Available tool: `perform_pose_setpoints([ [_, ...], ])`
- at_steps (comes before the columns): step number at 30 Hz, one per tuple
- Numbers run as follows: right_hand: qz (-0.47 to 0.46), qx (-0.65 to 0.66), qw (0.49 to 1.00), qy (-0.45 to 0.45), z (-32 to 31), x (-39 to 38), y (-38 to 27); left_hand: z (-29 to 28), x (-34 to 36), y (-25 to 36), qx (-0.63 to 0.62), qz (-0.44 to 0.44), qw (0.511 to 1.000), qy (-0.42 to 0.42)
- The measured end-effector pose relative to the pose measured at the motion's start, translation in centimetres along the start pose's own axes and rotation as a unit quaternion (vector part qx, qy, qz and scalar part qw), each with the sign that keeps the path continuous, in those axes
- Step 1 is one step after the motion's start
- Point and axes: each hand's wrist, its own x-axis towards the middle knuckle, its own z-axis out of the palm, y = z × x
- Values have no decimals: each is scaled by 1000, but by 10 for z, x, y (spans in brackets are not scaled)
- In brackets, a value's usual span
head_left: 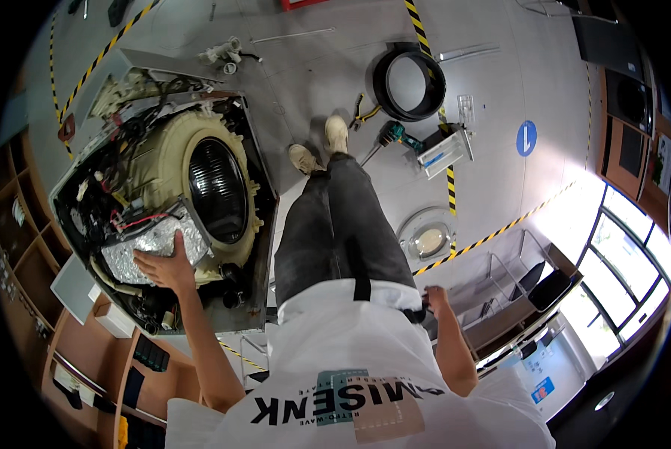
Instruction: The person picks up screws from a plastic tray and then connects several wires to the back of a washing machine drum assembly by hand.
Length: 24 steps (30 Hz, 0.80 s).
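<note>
My left hand (pixel 167 264) lies on a silver, foil-covered part (pixel 156 239) inside a front-loading washing machine with its front taken off. The fingers are spread and flat on the foil, not wrapped round it. Behind the foil part runs a red and black wire (pixel 142 221). Beside it sits the cream tub (pixel 172 153) with its dark, ribbed drum (pixel 217 191) showing through the round opening. At my right hip hangs my right hand (pixel 435 298), its fingers curled in. A dark shape shows by it; what the hand holds, if anything, is hidden.
On the floor lie a black door ring (pixel 380 82), yellow-handled pliers (pixel 364 114), a green cordless drill (pixel 400 137), a detergent drawer (pixel 446 153) and a round glass door (pixel 428 233). A white pump part (pixel 223 54) lies beyond the machine. Wooden shelves (pixel 43 280) stand at left.
</note>
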Motion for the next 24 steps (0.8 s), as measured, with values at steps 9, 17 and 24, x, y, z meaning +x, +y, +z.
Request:
perform_pose_setpoints([
  [9,48,40,997,-37,9,6,97,8,20,-19,84,-9,996,11],
  [17,70,12,994,-86,34,58,122,14,56,-45,90,38,994,55],
  [24,109,202,971,-63,-24,146,165,17,-42,33,63,158,974,150],
])
